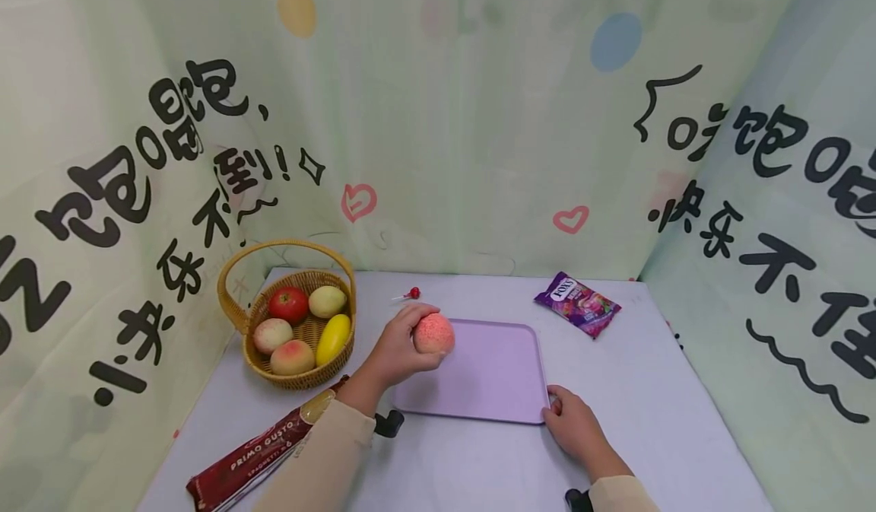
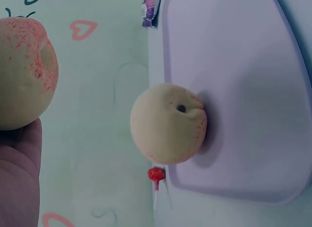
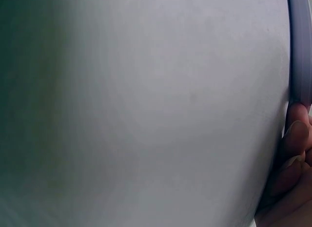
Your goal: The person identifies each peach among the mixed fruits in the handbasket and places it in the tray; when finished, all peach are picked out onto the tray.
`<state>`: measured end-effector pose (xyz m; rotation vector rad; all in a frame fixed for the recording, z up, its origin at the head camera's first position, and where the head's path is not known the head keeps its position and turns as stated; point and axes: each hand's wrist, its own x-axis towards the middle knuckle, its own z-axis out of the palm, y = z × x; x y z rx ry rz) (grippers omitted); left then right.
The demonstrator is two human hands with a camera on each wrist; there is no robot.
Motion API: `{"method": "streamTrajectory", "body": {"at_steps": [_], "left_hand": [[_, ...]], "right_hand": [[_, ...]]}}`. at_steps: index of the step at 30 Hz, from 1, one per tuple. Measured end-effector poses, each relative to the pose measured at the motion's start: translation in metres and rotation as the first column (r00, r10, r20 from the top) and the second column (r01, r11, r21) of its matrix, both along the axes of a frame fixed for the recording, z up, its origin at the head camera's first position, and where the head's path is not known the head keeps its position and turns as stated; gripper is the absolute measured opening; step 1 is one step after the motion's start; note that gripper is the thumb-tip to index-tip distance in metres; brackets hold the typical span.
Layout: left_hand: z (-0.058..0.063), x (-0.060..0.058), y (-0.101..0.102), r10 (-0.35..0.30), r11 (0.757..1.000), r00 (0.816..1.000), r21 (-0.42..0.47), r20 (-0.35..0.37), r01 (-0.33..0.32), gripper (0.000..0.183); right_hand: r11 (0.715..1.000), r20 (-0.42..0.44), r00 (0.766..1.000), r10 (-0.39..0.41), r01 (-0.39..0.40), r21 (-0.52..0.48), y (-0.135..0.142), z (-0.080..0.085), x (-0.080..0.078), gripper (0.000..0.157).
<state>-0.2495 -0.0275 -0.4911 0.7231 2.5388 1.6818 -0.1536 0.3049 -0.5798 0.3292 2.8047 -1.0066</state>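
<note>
My left hand holds a pinkish peach between thumb and fingers, over the left part of a lilac tray. In the left wrist view this held peach is at the left edge, above part of the hand. A second peach sits at the tray's far left part there; in the head view it is hidden. My right hand grips the tray's near right corner, and its curled fingers show at the rim in the right wrist view.
A wicker basket with a tall handle stands at the left with several fruits. A red lollipop lies behind the left hand, a purple candy bag at the back right. A spaghetti packet lies partly beneath the left forearm in view.
</note>
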Motion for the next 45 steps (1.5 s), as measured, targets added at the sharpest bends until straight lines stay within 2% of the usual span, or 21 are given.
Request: {"method": "streamTrajectory", "body": {"at_steps": [22, 27, 31, 34, 45], "left_hand": [[-0.023, -0.003, 0.036, -0.010, 0.998, 0.997, -0.064, 0.076, 0.015, 0.067], [-0.029, -0.005, 0.044, -0.005, 0.996, 0.996, -0.085, 0.089, 0.012, 0.067], [-0.032, -0.006, 0.050, 0.026, 0.995, 0.993, -0.095, 0.113, -0.015, 0.067], [-0.036, -0.007, 0.054, 0.043, 0.995, 0.989, -0.095, 0.144, -0.029, 0.067], [-0.050, -0.013, 0.065, 0.022, 0.998, 0.980, -0.067, 0.199, -0.009, 0.069]], "right_hand": [[1.000, -0.007, 1.000, -0.005, 0.005, 0.005, 0.000, 0.000, -0.001, 0.050], [1.000, 0.003, 1.000, -0.007, 0.007, -0.007, -0.001, 0.000, 0.000, 0.051], [1.000, 0.003, 1.000, -0.009, 0.009, -0.006, -0.001, 0.000, 0.000, 0.051], [1.000, 0.008, 1.000, -0.011, 0.011, -0.004, -0.001, 0.000, 0.000, 0.051], [1.000, 0.028, 1.000, -0.015, 0.016, -0.002, -0.001, 0.001, 0.001, 0.053]]}}
